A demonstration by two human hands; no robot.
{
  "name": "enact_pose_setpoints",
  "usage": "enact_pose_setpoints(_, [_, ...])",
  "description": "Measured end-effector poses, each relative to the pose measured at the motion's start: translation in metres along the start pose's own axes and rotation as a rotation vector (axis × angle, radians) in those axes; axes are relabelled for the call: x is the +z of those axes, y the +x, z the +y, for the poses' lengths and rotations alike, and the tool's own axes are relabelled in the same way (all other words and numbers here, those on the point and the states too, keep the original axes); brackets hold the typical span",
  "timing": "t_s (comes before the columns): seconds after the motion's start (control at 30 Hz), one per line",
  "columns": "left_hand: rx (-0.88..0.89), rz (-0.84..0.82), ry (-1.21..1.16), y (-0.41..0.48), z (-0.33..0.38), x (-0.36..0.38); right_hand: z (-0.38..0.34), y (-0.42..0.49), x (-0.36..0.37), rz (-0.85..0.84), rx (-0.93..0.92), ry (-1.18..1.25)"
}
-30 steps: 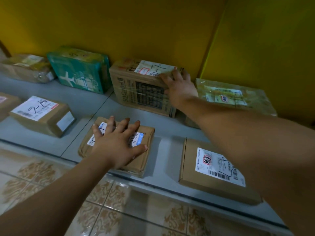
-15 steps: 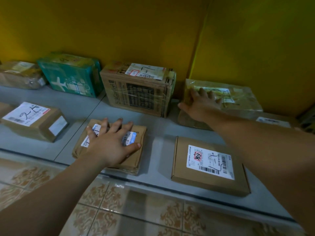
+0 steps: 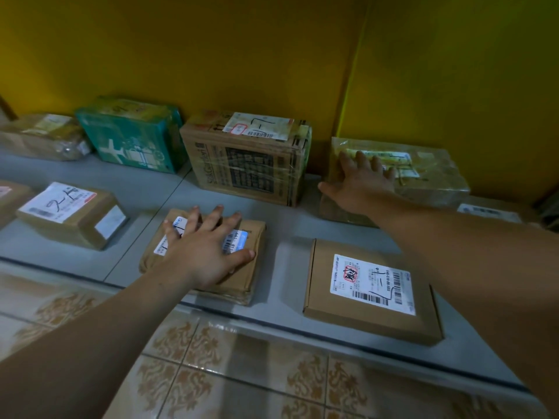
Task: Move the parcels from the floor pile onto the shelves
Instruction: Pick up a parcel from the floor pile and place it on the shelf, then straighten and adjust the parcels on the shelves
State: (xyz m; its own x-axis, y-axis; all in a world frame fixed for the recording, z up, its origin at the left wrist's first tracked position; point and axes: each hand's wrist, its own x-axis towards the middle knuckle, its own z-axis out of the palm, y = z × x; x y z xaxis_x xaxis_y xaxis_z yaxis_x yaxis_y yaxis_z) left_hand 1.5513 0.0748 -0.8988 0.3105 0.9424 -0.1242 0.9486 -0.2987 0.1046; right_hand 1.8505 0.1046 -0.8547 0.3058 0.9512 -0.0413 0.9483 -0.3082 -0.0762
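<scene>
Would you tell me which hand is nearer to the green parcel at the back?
Left. The left hand lies flat on a small brown parcel in front of the green parcel; the right hand is far off.

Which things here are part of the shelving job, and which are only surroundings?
Part of the job:
- left hand, flat on the small brown parcel
- right hand, on the plastic-wrapped parcel
- flat box, taped carton, green parcel, labelled box
- grey shelf

Only surroundings:
- yellow wall
- patterned floor tiles
</scene>
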Motion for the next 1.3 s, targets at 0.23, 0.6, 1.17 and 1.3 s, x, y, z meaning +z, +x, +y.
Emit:
enact_pose_setpoints(0.23, [0.015,-0.031,-0.015,0.004,0.006,-0.007,0.003,-0.013,0.007,0.001,-0.048,-0.037])
enact_pose_setpoints(0.6, [-0.094,-0.085,-0.136,-0.025,-0.031,-0.047,-0.04,-0.039,-0.034,-0.001,-0.189,-0.02])
enact_pose_setpoints(1.17, [-0.246,-0.197,-0.209,-0.186,-0.128,-0.143,-0.248,-0.162,-0.113,-0.327,-0.53,-0.031])
enact_pose_setpoints(1.3, [-0.307,-0.188,-0.268,-0.208,-0.139,-0.165,-0.271,-0.178,-0.135,-0.387,-0.576,-0.017])
